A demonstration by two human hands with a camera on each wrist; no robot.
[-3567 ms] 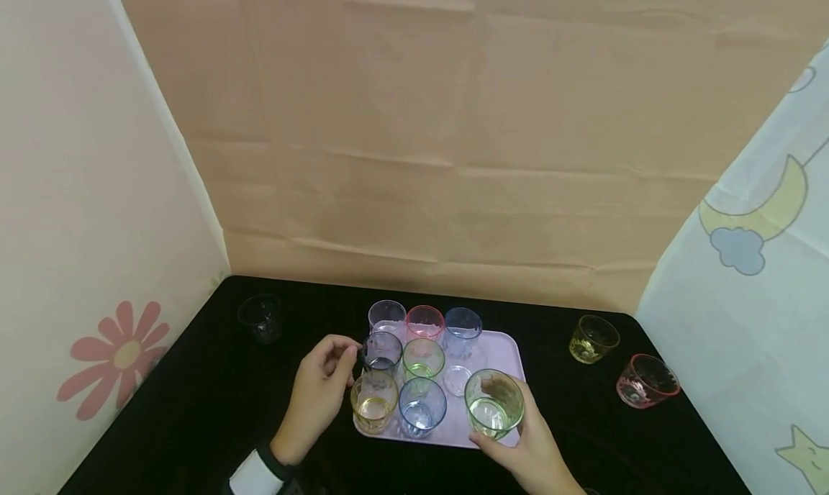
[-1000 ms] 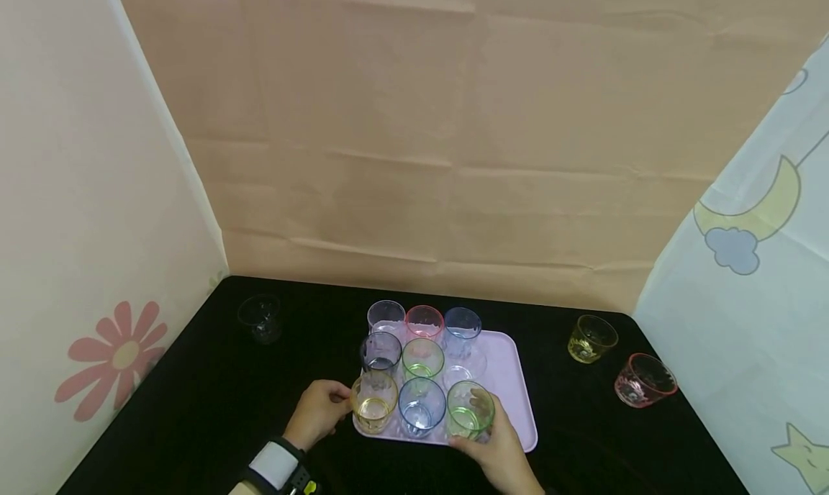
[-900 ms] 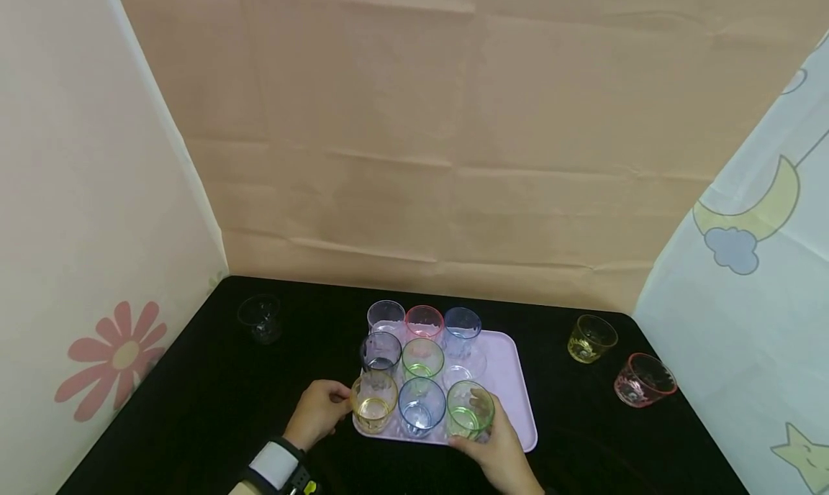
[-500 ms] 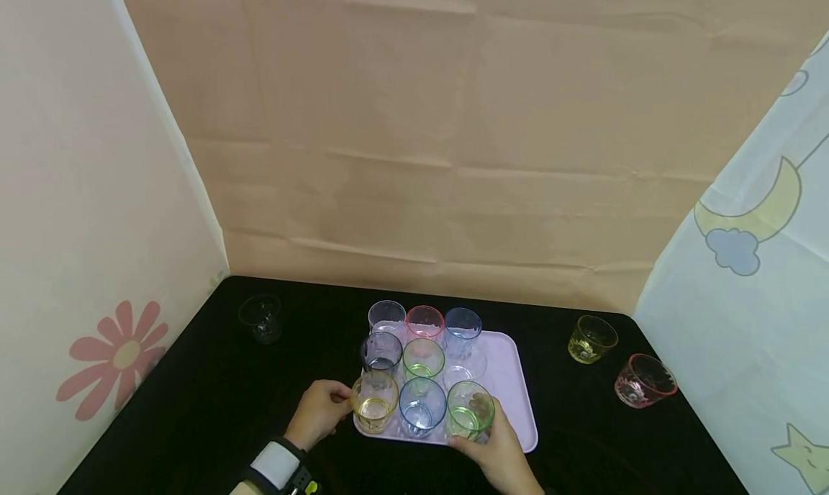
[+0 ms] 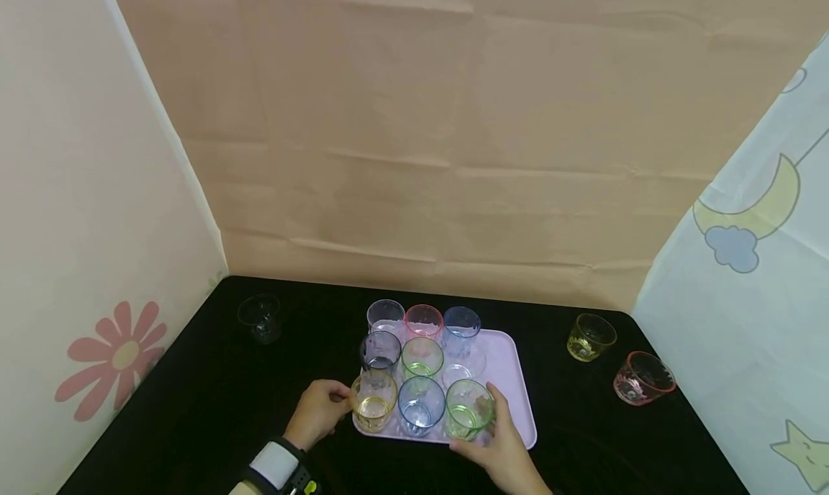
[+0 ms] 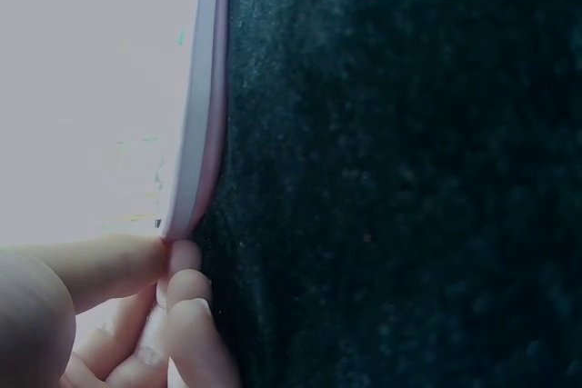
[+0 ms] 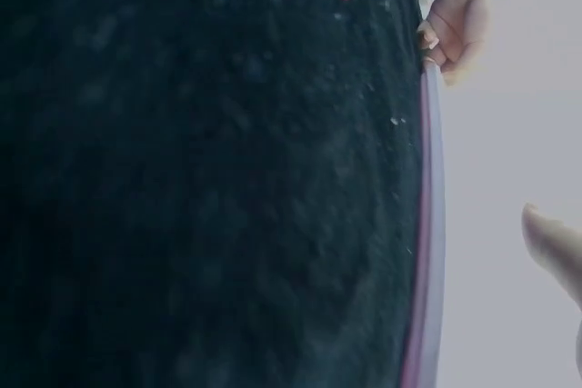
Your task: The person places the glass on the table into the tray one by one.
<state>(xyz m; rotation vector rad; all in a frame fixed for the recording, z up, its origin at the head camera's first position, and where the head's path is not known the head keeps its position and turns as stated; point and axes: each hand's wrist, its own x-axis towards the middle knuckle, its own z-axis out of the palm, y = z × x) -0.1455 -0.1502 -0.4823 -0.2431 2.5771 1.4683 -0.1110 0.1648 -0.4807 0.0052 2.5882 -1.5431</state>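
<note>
On the pink tray (image 5: 512, 380) stand glasses in three rows. My left hand (image 5: 317, 412) pinches the tray's front left corner, beside a yellow glass (image 5: 373, 405); the left wrist view shows thumb and fingers at the tray's rim (image 6: 195, 134). A blue glass (image 5: 421, 409) is in the middle of the front row. At its right stands a light green glass (image 5: 468, 412), upright on the tray. My right hand (image 5: 505, 448) is spread beside this green glass, its forefinger off to the right and its thumb near the base.
Behind stand a dark glass (image 5: 380, 355), a green glass (image 5: 422, 358), a clear glass (image 5: 463, 369), then violet (image 5: 386, 315), red (image 5: 424, 322) and blue glasses (image 5: 461, 329). Off the tray are a clear glass (image 5: 262, 322), a yellow glass (image 5: 589, 340) and a red glass (image 5: 641, 380).
The light green glass has moved left and down into the front row. My right fingers have just loosened from it. Earlier, my left hand came from beside the dark glass to the tray's corner.
</note>
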